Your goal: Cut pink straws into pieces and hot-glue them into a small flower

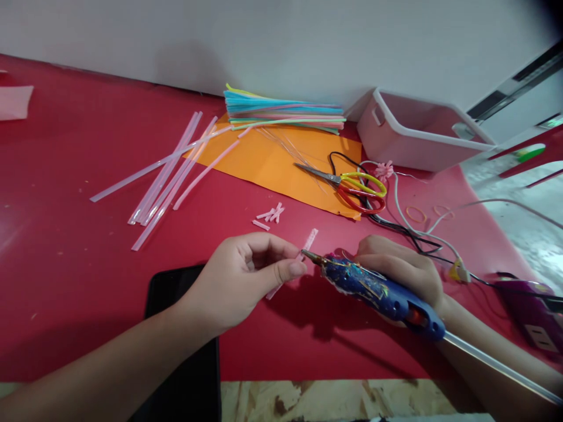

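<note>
My left hand (pixel 240 278) pinches a short pink straw piece (pixel 308 241) between thumb and fingers, holding it tilted above the red table cover (pixel 65 264). My right hand (pixel 402 266) grips a blue hot glue gun (pixel 382 293) with a glue stick (pixel 492 363) sticking out of its back. The gun's metal nozzle (pixel 310 256) touches the straw piece near my left thumb.
Several small cut pink straw bits (pixel 270 215) lie behind my hands. Long clear glue sticks (pixel 167 173), an orange paper sheet (pixel 272 161), a bundle of coloured straws (pixel 284 114), scissors (pixel 352 184), a white basket (pixel 417 132), cables (pixel 413 228) and a black phone (pixel 185 351) surround them.
</note>
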`<state>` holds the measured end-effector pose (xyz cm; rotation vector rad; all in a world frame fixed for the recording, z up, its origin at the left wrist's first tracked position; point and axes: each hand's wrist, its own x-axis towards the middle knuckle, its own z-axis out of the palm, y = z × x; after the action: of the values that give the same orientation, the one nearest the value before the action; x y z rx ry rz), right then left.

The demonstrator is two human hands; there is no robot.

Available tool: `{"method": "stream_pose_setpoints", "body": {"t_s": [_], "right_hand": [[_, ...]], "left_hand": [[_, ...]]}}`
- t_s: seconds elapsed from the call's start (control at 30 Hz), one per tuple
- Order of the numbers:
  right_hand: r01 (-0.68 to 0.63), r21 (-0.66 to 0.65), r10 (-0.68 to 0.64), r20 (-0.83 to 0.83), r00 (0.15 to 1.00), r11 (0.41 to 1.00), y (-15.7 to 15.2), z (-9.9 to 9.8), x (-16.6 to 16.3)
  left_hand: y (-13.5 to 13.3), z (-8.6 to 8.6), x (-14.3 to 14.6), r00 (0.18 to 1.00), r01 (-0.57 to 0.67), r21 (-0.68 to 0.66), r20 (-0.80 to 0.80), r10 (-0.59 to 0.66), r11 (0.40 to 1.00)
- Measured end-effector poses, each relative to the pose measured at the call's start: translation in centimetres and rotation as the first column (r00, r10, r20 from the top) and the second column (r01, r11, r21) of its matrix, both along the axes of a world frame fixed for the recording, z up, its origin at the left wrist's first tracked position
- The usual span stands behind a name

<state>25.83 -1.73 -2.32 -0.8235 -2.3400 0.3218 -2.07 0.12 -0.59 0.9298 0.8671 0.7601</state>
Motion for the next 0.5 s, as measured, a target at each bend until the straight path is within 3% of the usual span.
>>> {"method": "stream_pose_setpoints", "body": {"t_s": [0.23, 0.37, 0.5], "right_hand": [[0.008, 0.057, -0.001, -0.114, 0.994, 0.998, -0.13, 0.22, -0.13], [0.093, 0.042, -0.091, -0.049, 0.995, 0.995, -0.25, -0.01, 0.12], [0.085, 0.059, -0.085, 0.002, 0.996, 0.995, -0.18, -0.02, 0.08]], "left_hand": [[0.07, 0.01, 0.17, 0.999, -0.019, -0.016, -0.045, 0.019, 1.000], [0.13, -0.01, 0.15, 1.000, 0.000, -0.020, -0.031, -0.001, 1.000], [0.16, 0.02, 0.16, 0.999, 0.007, 0.009, -0.034, -0.007, 1.000]]}}
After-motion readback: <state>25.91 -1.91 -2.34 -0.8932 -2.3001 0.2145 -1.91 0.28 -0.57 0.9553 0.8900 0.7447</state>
